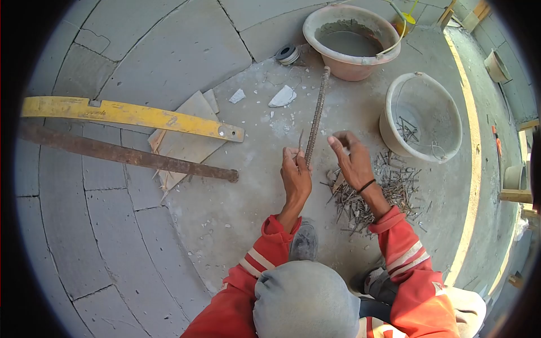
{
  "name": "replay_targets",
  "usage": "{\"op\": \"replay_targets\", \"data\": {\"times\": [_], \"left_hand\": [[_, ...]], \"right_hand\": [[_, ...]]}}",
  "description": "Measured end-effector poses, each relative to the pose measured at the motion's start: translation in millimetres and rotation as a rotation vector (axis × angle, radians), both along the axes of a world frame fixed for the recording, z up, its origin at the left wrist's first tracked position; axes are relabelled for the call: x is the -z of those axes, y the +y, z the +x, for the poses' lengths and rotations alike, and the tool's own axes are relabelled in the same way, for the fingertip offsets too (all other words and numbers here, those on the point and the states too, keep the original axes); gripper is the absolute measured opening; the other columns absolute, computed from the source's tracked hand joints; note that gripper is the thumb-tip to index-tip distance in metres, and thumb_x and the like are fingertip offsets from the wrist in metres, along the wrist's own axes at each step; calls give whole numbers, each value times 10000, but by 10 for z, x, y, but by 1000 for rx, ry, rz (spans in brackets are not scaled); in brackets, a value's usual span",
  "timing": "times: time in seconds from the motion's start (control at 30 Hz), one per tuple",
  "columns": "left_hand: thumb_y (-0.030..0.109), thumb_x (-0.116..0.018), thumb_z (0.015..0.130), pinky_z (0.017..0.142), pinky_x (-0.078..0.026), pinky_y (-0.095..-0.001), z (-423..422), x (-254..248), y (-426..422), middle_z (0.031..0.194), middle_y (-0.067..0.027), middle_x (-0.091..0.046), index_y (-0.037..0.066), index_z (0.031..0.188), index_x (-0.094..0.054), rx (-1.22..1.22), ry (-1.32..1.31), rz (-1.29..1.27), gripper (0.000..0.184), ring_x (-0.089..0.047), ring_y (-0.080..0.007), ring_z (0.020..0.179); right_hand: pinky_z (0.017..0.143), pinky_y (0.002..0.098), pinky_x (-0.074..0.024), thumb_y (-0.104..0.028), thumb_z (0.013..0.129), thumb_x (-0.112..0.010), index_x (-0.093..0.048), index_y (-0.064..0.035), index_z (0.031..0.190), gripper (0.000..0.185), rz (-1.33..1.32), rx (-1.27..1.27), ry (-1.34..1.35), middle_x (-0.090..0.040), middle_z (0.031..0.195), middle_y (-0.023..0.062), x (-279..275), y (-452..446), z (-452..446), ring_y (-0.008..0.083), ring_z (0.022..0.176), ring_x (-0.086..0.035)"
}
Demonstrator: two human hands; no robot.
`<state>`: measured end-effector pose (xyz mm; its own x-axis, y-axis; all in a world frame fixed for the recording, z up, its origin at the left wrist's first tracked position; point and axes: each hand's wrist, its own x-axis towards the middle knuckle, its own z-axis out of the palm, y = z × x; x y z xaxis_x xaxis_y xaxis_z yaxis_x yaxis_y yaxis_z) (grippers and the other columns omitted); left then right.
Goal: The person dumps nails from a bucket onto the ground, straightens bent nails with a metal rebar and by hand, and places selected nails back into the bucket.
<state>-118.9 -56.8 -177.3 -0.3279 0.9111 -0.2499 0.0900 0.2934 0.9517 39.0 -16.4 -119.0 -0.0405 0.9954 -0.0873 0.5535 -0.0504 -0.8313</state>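
Note:
My left hand (296, 179) is closed, with a thin nail (301, 139) pointing up from between thumb and fingers. A ribbed steel rod (319, 110) runs up and away beside these fingers; its near end is hidden, and I cannot tell whether the hand grips it too. To the right, my right hand (354, 163) is raised with curved fingers apart from the thumb, nothing visible between them. Below it a heap of loose nails (389, 194) is spread on the concrete floor. Several more nails lie in the pale bucket (389, 121) just beyond.
A tub of grey mortar (358, 70) stands by the block wall (174, 45), near a wire spool (288, 54). At the left, a yellow level (163, 119) and a rusty pipe (141, 158) jut in over board scraps (194, 129). A pale strip (473, 141) crosses the right floor.

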Motion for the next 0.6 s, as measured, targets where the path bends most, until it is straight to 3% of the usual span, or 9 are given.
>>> {"op": "replay_targets", "data": {"times": [0.07,0.13,0.2,0.23,0.3,0.4,0.43,0.5,0.6], "left_hand": [[189,-486,1091,596,-516,-401,149,2,33,724,-139,-654,14,1102,-518,-29,-6,-14,178,-679,-261,637],[187,-489,1089,625,-530,-420,239,57,18,753,-158,-675,9,1102,-520,-49,-2,-30,182,-704,-292,674],[168,-495,1099,479,-457,-313,264,85,-75,799,-122,-673,0,1099,-495,49,101,56,168,-604,-150,591],[168,-495,1099,479,-457,-313,277,43,-129,799,-122,-673,0,1099,-495,62,104,52,168,-604,-150,591],[133,-513,1087,547,-493,-328,282,-67,-230,832,-134,-699,-15,1105,-510,191,67,52,149,-643,-179,655],[106,-578,1050,686,-520,-362,74,16,-132,870,-129,-707,-10,1079,-575,105,202,191,120,-666,-221,782],[106,-578,1050,686,-520,-362,-20,90,-62,870,-129,-707,-10,1079,-575,99,199,183,120,-666,-221,782],[72,-653,992,800,-509,-396,-179,296,224,915,-121,-703,12,1035,-668,111,635,349,75,-651,-272,871],[31,-710,926,825,-496,-435,-275,523,668,982,-140,-680,6,999,-714,171,627,362,78,-603,-337,939]], "right_hand": [[725,352,-517,-459,1062,-609,-635,22,1186,498,-392,0,589,-680,864,83,199,-227,-164,218,809,-668],[687,322,-501,-447,1065,-609,-631,14,1178,475,-398,26,626,-678,872,69,386,-251,-248,176,776,-640],[593,273,-463,-380,1080,-599,-618,-7,1128,376,-479,55,729,-658,842,38,433,-265,-230,123,679,-588],[593,273,-463,-380,1080,-599,-618,-7,1128,376,-479,67,735,-658,842,38,468,-283,-220,123,679,-588],[546,265,-442,-318,1095,-573,-601,-2,1104,318,-377,195,684,-635,799,29,516,-322,-238,113,633,-565],[559,269,-460,-309,1090,-576,-602,-13,1084,297,-420,445,777,-650,798,45,413,-473,-167,114,660,-599],[559,269,-460,-309,1090,-576,-602,-13,1084,297,-429,443,772,-650,798,45,373,-548,-107,114,660,-599],[618,325,-504,-312,1087,-578,-619,-12,1116,304,-420,398,503,-685,829,103,326,-686,106,188,705,-660],[728,427,-527,-264,1062,-592,-631,-16,1192,282,-144,321,117,-701,872,181,589,-921,222,357,766,-683]]}}
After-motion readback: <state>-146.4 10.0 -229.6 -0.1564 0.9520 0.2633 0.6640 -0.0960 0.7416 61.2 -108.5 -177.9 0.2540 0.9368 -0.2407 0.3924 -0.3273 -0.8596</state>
